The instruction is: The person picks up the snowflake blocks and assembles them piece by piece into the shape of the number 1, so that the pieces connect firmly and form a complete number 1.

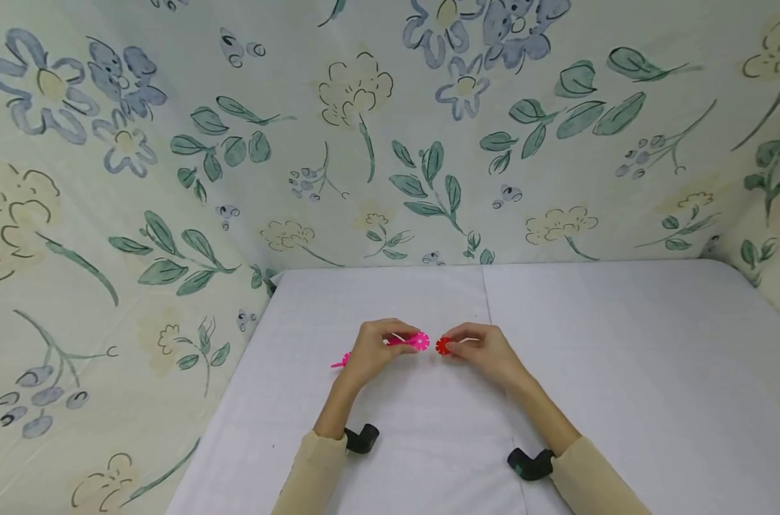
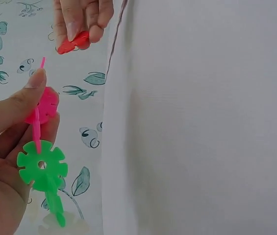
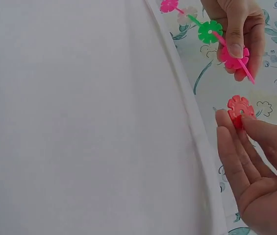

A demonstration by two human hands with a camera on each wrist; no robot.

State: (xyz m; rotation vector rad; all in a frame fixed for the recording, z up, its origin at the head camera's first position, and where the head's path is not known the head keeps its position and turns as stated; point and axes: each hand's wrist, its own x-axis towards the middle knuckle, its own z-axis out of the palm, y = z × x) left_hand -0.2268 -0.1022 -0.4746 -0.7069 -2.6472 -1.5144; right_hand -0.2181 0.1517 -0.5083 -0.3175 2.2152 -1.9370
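My left hand (image 1: pixel 378 352) pinches a chain of interlocking snowflake discs between thumb and fingers. One pink disc (image 1: pixel 419 341) sticks out from its fingertips toward the other hand. Slotted into the pink part, a green disc (image 2: pixel 50 171) hangs along the palm in the left wrist view, followed by another green one. At the far end of the chain is one more pink disc (image 3: pixel 167 5), seen in the right wrist view. A single red disc (image 3: pixel 238 105) is pinched by thumb and fingertips of my right hand (image 1: pixel 485 352). A small gap separates it from the chain's pink end.
Both hands are above a table covered in white cloth (image 1: pixel 622 372), with a seam running down it. Floral fabric (image 1: pixel 364 129) hangs behind and at the sides. Black wrist-worn camera mounts (image 1: pixel 364 438) sit at both sleeve cuffs.
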